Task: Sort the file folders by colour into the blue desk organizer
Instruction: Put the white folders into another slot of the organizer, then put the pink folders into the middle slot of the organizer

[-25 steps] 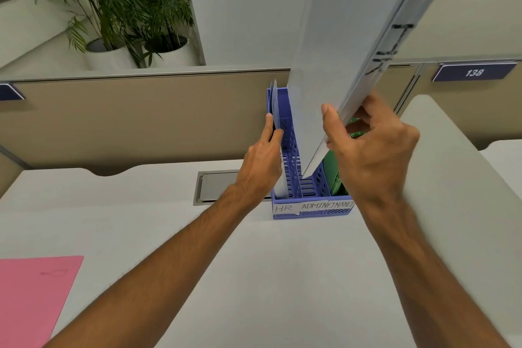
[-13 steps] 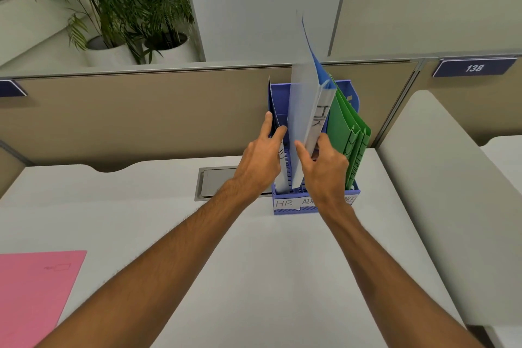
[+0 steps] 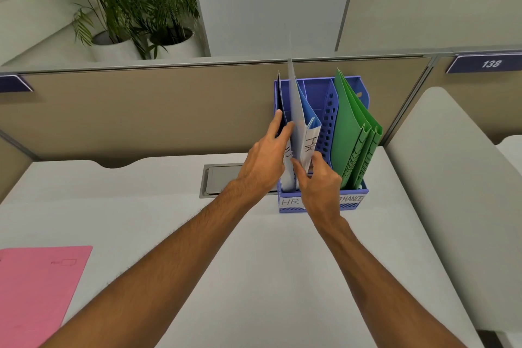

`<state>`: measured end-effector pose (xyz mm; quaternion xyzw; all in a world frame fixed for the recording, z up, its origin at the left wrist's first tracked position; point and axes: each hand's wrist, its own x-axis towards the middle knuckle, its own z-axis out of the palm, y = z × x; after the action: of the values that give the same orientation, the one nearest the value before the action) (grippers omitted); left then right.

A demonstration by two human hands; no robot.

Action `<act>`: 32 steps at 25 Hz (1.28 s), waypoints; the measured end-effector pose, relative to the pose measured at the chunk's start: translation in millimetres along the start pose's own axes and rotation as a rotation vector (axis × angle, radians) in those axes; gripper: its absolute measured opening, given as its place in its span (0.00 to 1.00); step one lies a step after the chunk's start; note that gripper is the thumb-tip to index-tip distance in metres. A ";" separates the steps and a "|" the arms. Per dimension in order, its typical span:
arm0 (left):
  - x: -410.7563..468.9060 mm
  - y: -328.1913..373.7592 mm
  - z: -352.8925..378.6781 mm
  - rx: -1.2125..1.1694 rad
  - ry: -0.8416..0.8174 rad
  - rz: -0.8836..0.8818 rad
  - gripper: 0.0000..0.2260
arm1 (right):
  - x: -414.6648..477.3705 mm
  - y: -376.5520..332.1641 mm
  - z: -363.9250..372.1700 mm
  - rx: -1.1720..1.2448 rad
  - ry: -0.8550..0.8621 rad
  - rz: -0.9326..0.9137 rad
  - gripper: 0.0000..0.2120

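The blue desk organizer (image 3: 320, 200) stands upright on the white desk (image 3: 254, 263), its back against the beige partition (image 3: 141, 110). In its leftmost slot, above the label "HR", a blue folder (image 3: 303, 121) stands on edge, its pale spine marked with handwriting and facing the person. The right hand (image 3: 319, 181) pinches the lower front edge of this folder between thumb and bent fingers, a closed grasp low on the spine and just above the organizer's front rim. The left hand (image 3: 268, 158) is at the organizer's left wall, fingers extended and only loosely curled, fingertips touching the left face of the folder and what seems to be another thin sheet or folder beside it; whether it truly grips anything is hard to tell, since the hand hides the contact. Green folders (image 3: 353, 135) lean to the right in the organizer's rightmost slot; the slot between them and the blue folder holds no folder. Just left of the organizer a grey cable hatch (image 3: 217, 181) is set in the desk. Well to the organizer's left, at the near edge of the desk, lies a pink folder (image 3: 36, 291), flat.
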<state>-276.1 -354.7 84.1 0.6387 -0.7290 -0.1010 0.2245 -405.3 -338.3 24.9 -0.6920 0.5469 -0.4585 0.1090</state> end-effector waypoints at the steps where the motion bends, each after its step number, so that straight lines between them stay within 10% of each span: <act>1: 0.2 -0.5 1.0 -0.001 -0.003 0.000 0.35 | -1.7 0.4 0.5 0.000 0.005 0.001 0.20; 23: -20.1 -1.4 -15.2 -0.139 -0.118 0.015 0.42 | 3.0 28.4 18.1 -0.094 -0.470 0.291 0.25; 32: -102.1 -41.7 -22.2 -0.127 0.015 -0.093 0.36 | -32.5 -1.4 -7.1 -0.098 -0.336 0.144 0.11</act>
<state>-220.5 -258.7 65.3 0.6573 -0.6889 -0.1524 0.2650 -409.1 -307.5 13.0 -0.7222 0.5910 -0.3003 0.1974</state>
